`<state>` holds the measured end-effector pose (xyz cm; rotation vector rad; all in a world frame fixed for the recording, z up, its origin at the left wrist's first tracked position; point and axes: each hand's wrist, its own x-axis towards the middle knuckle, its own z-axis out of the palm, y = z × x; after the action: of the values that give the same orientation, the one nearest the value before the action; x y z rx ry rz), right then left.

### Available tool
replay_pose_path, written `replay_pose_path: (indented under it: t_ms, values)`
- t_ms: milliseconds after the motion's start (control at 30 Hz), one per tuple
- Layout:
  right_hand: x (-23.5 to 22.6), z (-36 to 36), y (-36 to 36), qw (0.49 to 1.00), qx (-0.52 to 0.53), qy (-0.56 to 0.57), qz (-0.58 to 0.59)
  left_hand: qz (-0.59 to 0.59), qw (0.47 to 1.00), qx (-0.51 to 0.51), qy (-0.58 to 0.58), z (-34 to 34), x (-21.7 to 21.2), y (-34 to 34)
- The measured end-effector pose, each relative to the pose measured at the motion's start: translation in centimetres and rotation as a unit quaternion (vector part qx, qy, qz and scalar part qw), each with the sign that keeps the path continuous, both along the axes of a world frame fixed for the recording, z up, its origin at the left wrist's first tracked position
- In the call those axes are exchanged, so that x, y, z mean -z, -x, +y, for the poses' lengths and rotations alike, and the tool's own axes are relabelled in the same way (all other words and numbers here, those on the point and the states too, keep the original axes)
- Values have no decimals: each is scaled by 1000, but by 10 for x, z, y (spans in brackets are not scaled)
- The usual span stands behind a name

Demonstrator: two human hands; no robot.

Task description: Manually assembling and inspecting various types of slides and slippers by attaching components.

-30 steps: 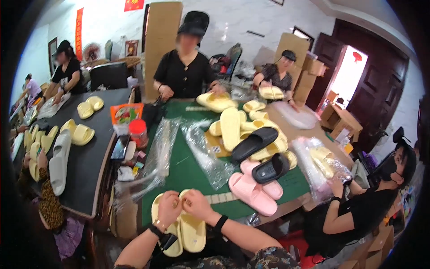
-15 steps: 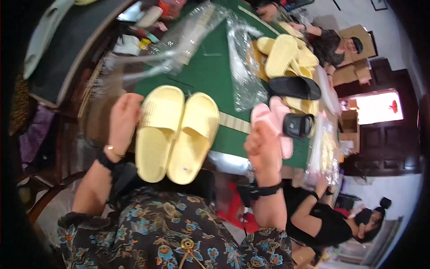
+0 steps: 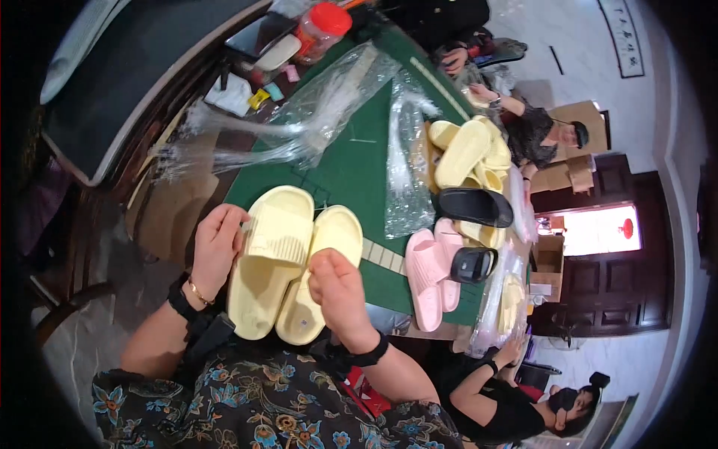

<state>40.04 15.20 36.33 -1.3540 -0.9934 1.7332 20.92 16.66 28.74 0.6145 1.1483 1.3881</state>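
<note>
A pair of pale yellow slippers lies side by side at the table's near edge, toes away from me: a left slipper [image 3: 278,224] and a right slipper [image 3: 338,228]. My left hand [image 3: 219,247] is closed, fingertips pinched together beside the left slipper's strap; whether it grips the edge or something small cannot be seen. My right hand [image 3: 340,299] is closed in a pinch over the right slipper, covering part of its strap and footbed. What it holds, if anything, is hidden. A thin dark line shows near the slippers' toes.
Clear plastic bags [image 3: 329,112] lie on the green table mat [image 3: 359,146]. To the right are pink slippers [image 3: 426,277], a black slipper [image 3: 476,206] and several yellow slippers [image 3: 464,153]. A red-lidded jar [image 3: 324,31] stands far left. Two co-workers sit along the right side.
My right hand has moved left, from beside the pink slippers to over the yellow right slipper. My left hand stays beside the left slipper. The whole view has shifted.
</note>
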Motion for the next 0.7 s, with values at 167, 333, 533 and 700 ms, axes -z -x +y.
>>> replay_pose_path:
  t_ms: [167, 333, 533, 700]
  values:
    - [8, -7, 6, 1000, -11, -25, -15, 15, 1000, 1, 8, -5, -4, 5]
    - [21, -17, -1, 997, -58, -47, -28, 34, 999, -3, -25, -1, 6, 4]
    - [37, -26, -7, 962, -157, -76, -212, 38, 997, -56, -39, -4, 16, -2]
    - [30, -21, -1, 841, -166, -259, -444, 105, 993, 8, -48, -4, 22, -1]
